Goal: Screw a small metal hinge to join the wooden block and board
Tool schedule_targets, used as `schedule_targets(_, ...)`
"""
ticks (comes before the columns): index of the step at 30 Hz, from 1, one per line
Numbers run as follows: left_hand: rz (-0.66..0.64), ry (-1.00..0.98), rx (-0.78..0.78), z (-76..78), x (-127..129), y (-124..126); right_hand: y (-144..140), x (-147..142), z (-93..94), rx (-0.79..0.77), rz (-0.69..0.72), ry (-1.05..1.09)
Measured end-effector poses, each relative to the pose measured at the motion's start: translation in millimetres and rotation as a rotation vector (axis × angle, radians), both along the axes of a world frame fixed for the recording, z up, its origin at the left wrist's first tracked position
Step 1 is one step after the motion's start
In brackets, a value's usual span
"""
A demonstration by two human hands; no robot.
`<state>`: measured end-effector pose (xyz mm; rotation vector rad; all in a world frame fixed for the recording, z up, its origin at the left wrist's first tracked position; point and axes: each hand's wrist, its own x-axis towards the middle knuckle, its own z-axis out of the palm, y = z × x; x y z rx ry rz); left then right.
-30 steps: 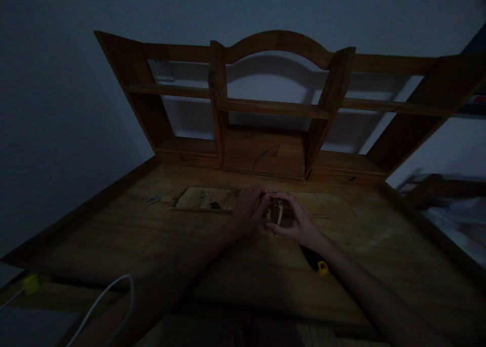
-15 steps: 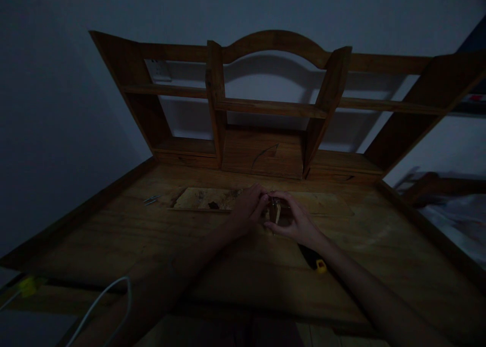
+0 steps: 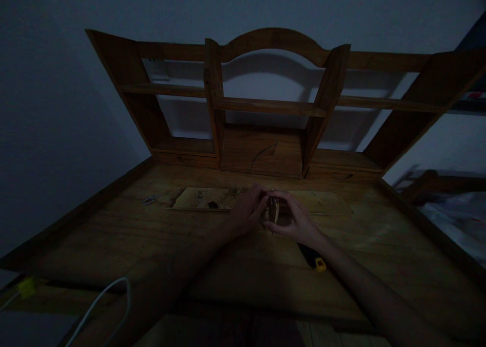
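Carefully: my left hand (image 3: 246, 213) and right hand (image 3: 298, 220) both pinch small wooden piece (image 3: 274, 211) near counter (image 3: 114, 235) back edge; I'd grip firmly, light dim.

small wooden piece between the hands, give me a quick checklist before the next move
1. Both hands on the small pale wooden piece: ok, left hand and right hand close around it from either side.
2. Piece clearly visible: not ok, dim light and fingers hide most of it.
3. Support underneath: ok, the hands are low over the brown wooden desk top, beside the pale flat wooden board.
4. Small metal screws in reach: ok, lying left of the board.
5. Black and yellow tool: cannot tell what it is, partly under the right forearm.
6. White cable clear of the hands: ok, at the near edge.
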<state>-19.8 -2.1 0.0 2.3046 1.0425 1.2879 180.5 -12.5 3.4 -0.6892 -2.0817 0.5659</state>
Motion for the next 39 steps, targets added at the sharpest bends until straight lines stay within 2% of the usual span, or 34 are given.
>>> schedule_targets(8, 0.088, 0.041, -0.012, -7.1, 1.2, 4.0, -0.7, -1.1, 0.5, -0.022, 0.028, 0.018)
schedule_targets(16, 0.066, -0.01, -0.066, -1.5, 1.3, -0.2, -1.3, -0.5, -0.1, -0.028, -0.031, 0.025)
schedule_targets(25, 0.146, 0.05, -0.075, -5.1, 1.7, 3.5, 0.1, -0.6, -4.0, -0.108, -0.021, 0.038)
schedule_targets(32, 0.076, -0.025, -0.076, -2.5, 1.9, -0.3, 1.0, 0.1, -5.1, -0.106, -0.031, 0.045)
schedule_targets(39, 0.149, 0.007, -0.08, -8.7, 1.6, 1.7, 0.5, -0.7, -5.3, -0.112, -0.023, 0.057)
